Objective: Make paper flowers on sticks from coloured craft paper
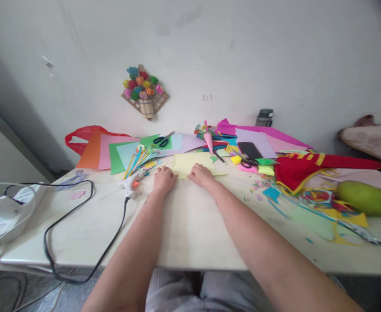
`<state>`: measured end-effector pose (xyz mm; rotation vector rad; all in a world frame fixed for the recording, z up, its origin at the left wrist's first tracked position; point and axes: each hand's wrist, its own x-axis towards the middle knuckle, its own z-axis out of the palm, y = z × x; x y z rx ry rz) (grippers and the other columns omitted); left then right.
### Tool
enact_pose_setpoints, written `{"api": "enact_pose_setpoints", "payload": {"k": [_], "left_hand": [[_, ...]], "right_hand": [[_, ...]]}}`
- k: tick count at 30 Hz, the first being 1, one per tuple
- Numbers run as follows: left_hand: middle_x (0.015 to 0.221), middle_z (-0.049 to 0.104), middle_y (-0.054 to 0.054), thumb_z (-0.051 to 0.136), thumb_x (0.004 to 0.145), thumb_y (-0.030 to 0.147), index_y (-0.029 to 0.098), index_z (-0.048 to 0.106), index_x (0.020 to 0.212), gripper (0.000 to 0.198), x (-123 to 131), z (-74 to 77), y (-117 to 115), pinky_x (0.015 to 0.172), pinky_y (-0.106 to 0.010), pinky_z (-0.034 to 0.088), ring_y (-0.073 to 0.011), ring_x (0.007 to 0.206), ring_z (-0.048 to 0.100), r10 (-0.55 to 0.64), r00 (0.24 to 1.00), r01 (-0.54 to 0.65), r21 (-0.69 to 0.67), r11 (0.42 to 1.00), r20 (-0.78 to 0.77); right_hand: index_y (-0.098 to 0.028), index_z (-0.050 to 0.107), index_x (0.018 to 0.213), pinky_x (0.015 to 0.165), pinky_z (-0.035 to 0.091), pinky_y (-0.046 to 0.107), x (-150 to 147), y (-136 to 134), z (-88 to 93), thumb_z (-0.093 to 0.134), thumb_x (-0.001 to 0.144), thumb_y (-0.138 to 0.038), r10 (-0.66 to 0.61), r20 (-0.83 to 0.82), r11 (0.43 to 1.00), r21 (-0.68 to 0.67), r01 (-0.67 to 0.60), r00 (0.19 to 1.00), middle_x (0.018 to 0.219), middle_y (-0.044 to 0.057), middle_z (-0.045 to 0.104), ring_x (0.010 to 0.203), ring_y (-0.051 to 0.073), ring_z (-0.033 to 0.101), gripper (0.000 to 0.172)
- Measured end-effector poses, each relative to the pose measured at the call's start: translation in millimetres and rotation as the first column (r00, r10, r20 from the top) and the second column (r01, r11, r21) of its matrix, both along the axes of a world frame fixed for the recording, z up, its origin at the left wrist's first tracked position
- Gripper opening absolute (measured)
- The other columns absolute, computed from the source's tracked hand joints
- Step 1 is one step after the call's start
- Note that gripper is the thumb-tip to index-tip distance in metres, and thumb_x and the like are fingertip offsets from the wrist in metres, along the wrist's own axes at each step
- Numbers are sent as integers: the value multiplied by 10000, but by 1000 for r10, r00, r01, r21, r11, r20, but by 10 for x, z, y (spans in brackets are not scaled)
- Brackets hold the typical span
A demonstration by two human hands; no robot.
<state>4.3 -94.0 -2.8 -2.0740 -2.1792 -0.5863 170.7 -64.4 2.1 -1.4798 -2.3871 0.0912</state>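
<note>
Both my arms reach forward over a white table [190, 225]. My left hand [163, 179] and my right hand [201, 174] rest with curled fingers on the near edge of a pale yellow paper sheet [190, 163], pinching or pressing it. A white glue gun [130, 185] with an orange tip lies just left of my left hand, its black cord [80, 212] looping off the table's front. Coloured paper strips [138, 157] fan out behind the glue gun.
Stacked coloured sheets [112, 151], green-handled scissors [162, 139], black scissors [248, 162], a phone [249, 149], a pink paper cone [208, 141] and red cut paper [304, 169] crowd the back and right. A green object [366, 197] lies far right. White power strip [5, 208] sits at left.
</note>
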Motion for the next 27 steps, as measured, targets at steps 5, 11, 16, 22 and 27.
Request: {"api": "enact_pose_setpoints", "payload": {"k": [5, 11, 16, 22, 27], "left_hand": [[1082, 554, -112, 490, 767, 382, 179, 632, 773, 248, 46, 44, -40, 866, -409, 365, -299, 1071, 431, 69, 997, -69, -8, 998, -35], [1028, 581, -110, 530, 736, 406, 184, 640, 735, 248, 77, 77, -73, 832, -412, 381, -309, 1042, 448, 236, 969, -234, 40, 971, -79], [1047, 588, -108, 470, 775, 237, 176, 617, 935, 225, 139, 123, -102, 900, -406, 352, -269, 1038, 478, 219, 967, -184, 239, 953, -129], [1172, 578, -60, 366, 764, 109, 162, 613, 1001, 346, 443, 187, -140, 1088, -375, 103, -204, 1229, 365, -84, 970, 143, 258, 955, -229], [1263, 505, -138, 283, 821, 226, 73, 520, 1160, 442, 638, 109, -227, 1050, -383, 201, -239, 1257, 338, -225, 956, 210, -97, 973, -190]], "right_hand": [[-182, 654, 806, 774, 394, 277, -9, 11, 0, 483, 832, -402, -27, 1, 999, -30, 27, 1000, 1036, 88, 545, 954, 200, 525, 280], [-188, 658, 798, 743, 401, 268, -23, 42, 3, 490, 815, -423, -50, 11, 997, -65, 51, 999, 1050, 78, 544, 933, 195, 539, 289], [-186, 662, 801, 739, 399, 261, -31, 43, 13, 505, 804, -414, -43, 17, 997, -69, 44, 999, 1063, 87, 549, 944, 198, 539, 277], [-166, 657, 830, 729, 403, 264, -31, 23, 31, 498, 813, -368, -59, 15, 995, -84, 61, 998, 1052, 111, 565, 949, 208, 544, 258], [-140, 641, 897, 694, 403, 259, -16, 14, 38, 440, 842, -319, -45, 23, 997, -69, 47, 999, 1064, 128, 565, 932, 207, 554, 274]]}}
